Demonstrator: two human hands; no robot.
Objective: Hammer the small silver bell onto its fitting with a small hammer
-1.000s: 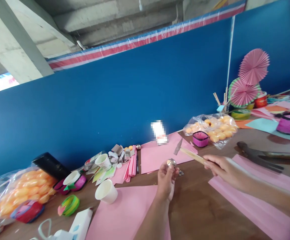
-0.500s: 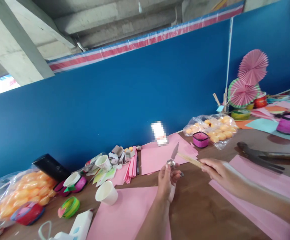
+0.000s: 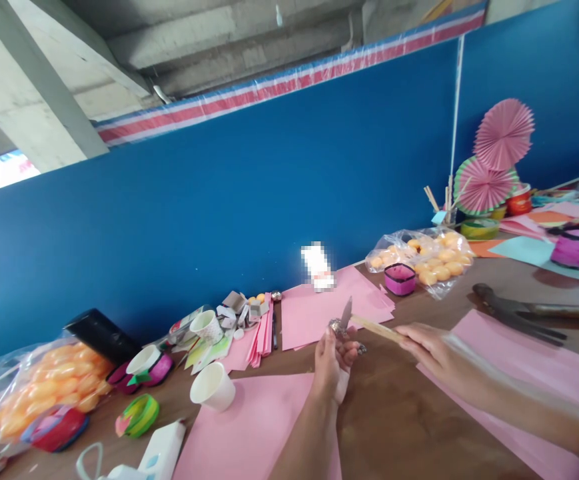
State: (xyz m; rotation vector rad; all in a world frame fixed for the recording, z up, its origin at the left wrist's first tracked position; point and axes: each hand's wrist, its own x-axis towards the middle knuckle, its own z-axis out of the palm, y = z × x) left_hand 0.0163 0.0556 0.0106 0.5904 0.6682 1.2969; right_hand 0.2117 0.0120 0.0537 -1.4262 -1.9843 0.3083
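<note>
My left hand [image 3: 333, 365] is closed, pinching a small shiny silver ball [image 3: 338, 327] between thumb and fingers. A pointed grey blade [image 3: 348, 311] stands up right beside the ball; what holds it is hidden. Another small shiny bit [image 3: 362, 349] shows at the left fingertips. My right hand [image 3: 423, 343] is wrapped round a pale wooden stick [image 3: 376, 328], whose far end reaches the blade and ball. I cannot tell whether stick and blade are joined. Beneath my left forearm lies a pink paper sheet [image 3: 259, 420].
A claw hammer [image 3: 519, 310] lies at right on pink paper. Bags of orange balls [image 3: 436, 257] stand at right and left. A white paper cup [image 3: 212, 387], a white power strip [image 3: 162, 450] and a purple box [image 3: 400, 280] are on the brown table. Behind runs a blue partition [image 3: 229, 200].
The blade's tip has shifted slightly left and down, and the silver ball has tilted a little left. My right hand and the stick have moved slightly left and down.
</note>
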